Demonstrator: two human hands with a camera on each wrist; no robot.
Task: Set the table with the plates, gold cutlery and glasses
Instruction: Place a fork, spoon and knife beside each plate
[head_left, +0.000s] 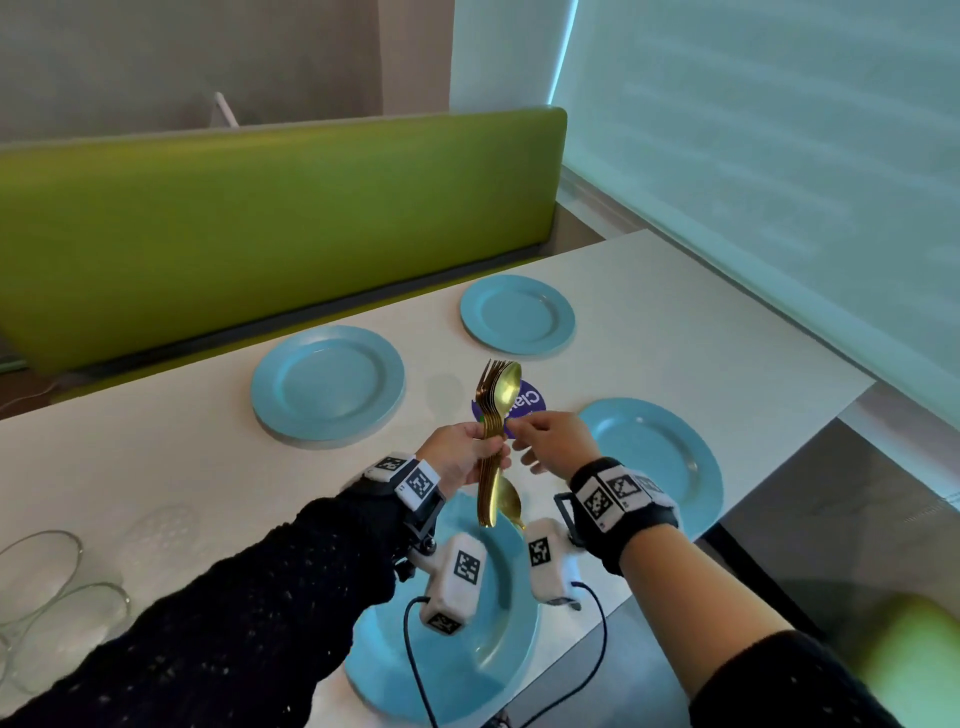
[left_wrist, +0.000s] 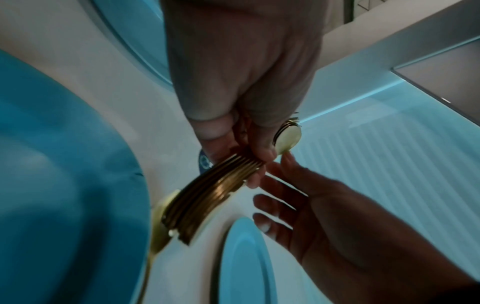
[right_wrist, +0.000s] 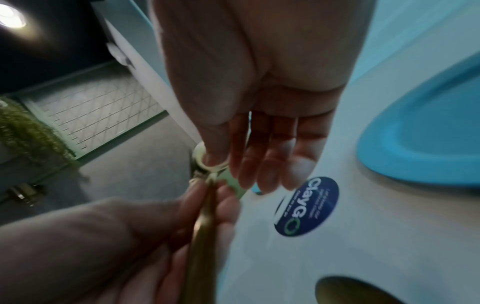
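My left hand (head_left: 483, 449) grips a bundle of gold cutlery (head_left: 493, 410) upright by the handles, forks and spoons fanned at the top, above the near blue plate (head_left: 498, 623). My right hand (head_left: 514, 428) pinches the front gold spoon (right_wrist: 205, 162) of the bundle between thumb and forefinger, its other fingers spread (left_wrist: 275, 201). Another gold spoon (head_left: 508, 501) lies by the near plate's far rim. Three more blue plates sit on the white table: far left (head_left: 327, 387), far right (head_left: 517, 314) and right (head_left: 660, 457). Clear glasses (head_left: 39, 566) stand at the left edge.
A round blue ClayGo sticker (head_left: 532, 402) is on the table behind the cutlery. A green bench back (head_left: 260, 218) runs along the table's far side. The table's right edge (head_left: 810, 431) drops to the floor, and a window blind (head_left: 753, 156) hangs beyond it.
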